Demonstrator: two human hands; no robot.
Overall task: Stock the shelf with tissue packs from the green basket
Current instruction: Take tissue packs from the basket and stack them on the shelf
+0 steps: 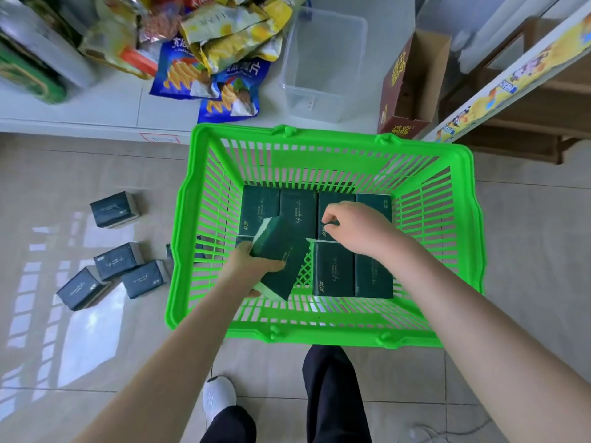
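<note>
One tilted pack (281, 254), gripped across its middle by the left hand (252, 266), hangs over the near-left corner of the green basket (319, 334). The right hand (348, 225) pinches a flat pack (334, 199) in the far row. I judge them light, squashy, slick-wrapped: clamp the long sides. More loose packs (118, 262) on the floor beyond its left wall

We see a bright, even picture with soft shadows. Left of our left hand (252, 266), light makes shiny white patches on the floor (80, 330). Far from it, the edges bend and blur.
</note>
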